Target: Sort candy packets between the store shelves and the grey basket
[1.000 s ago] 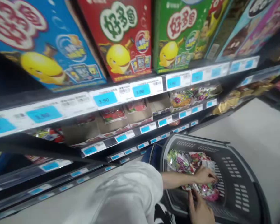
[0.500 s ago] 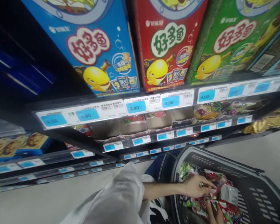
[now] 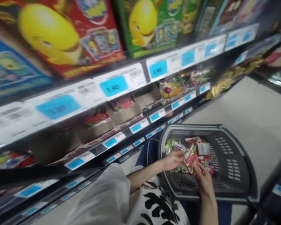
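Observation:
A small red and white snack packet (image 3: pixel 190 157) is held between my two hands over the basket. My left hand (image 3: pixel 173 160) closes its fingertips on the packet's left side. On the lower right, my right hand (image 3: pixel 203 177) grips it between thumb and fingers. Beneath them is a dark grey shopping basket (image 3: pixel 240 184) with a slotted floor. Several colourful snack packets (image 3: pixel 175 145) lie in its left part, partly hidden by my hands. The print on the held packet is too blurred to read.
Store shelves run along the left with blue price tags (image 3: pixel 114 87). Large red (image 3: pixel 93 18) and green (image 3: pixel 152 25) snack boxes stand on the upper shelf. Below are open cartons (image 3: pixel 127 114) with bagged snacks. Another shelf edge (image 3: pixel 279 190) is at the lower right.
The view has swung right and down, so the basket shows more fully. My hands have lifted the red packet above the others, and my right hand and forearm now show.

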A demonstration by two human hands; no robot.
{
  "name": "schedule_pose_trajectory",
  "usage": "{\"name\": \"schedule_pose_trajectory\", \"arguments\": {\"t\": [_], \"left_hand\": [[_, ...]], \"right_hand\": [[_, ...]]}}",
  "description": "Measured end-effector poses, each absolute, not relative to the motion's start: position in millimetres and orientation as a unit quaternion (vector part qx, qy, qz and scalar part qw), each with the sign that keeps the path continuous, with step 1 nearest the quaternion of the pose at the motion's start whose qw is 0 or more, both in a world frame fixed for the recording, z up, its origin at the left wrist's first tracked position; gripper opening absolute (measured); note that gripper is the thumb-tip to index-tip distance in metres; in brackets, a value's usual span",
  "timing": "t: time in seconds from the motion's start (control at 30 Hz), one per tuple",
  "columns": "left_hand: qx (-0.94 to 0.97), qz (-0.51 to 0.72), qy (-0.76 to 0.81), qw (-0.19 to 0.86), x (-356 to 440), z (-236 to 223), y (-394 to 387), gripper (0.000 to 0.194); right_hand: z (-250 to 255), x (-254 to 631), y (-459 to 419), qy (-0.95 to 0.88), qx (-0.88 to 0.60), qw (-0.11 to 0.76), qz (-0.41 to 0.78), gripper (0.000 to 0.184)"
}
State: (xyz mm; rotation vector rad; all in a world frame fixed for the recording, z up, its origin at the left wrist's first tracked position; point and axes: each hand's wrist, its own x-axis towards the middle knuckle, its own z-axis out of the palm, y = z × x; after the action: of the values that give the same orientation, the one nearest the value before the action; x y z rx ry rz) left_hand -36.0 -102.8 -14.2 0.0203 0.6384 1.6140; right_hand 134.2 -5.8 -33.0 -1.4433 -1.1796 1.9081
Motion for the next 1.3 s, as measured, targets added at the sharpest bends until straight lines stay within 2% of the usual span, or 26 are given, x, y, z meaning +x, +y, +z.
{"name": "schedule_pose_trajectory", "arguments": {"t": [0.13, 0.23, 0.43, 0.67, 0.93, 1.3], "left_hand": [[0.01, 0.706, 0.306, 0.639, -35, -7, -104, 0.03], [0.072, 0.677, 0.364, 0.636, -30, -4, -106, 0.028], [0.27, 0.547, 0.552, 0.568, -23, -16, -109, 0.044], [0.207, 0.564, 0.548, 0.581, -25, -21, -108, 0.054], [0.257, 0.487, 0.53, 0.645, -28, -14, -117, 0.047], [0.284, 0.471, 0.537, 0.639, -32, -16, -120, 0.045]], "right_hand": [[-30, 138, -4, -0.363, -0.532, 0.378, 0.665, 0.047], [-27, 138, -3, -0.327, -0.523, 0.44, 0.653, 0.042], [-25, 133, -10, -0.289, -0.539, 0.529, 0.588, 0.044], [-13, 135, -9, -0.227, -0.523, 0.481, 0.666, 0.04], [-10, 129, -13, -0.178, -0.529, 0.547, 0.624, 0.038], [-11, 128, -14, -0.177, -0.517, 0.544, 0.636, 0.043]]}}
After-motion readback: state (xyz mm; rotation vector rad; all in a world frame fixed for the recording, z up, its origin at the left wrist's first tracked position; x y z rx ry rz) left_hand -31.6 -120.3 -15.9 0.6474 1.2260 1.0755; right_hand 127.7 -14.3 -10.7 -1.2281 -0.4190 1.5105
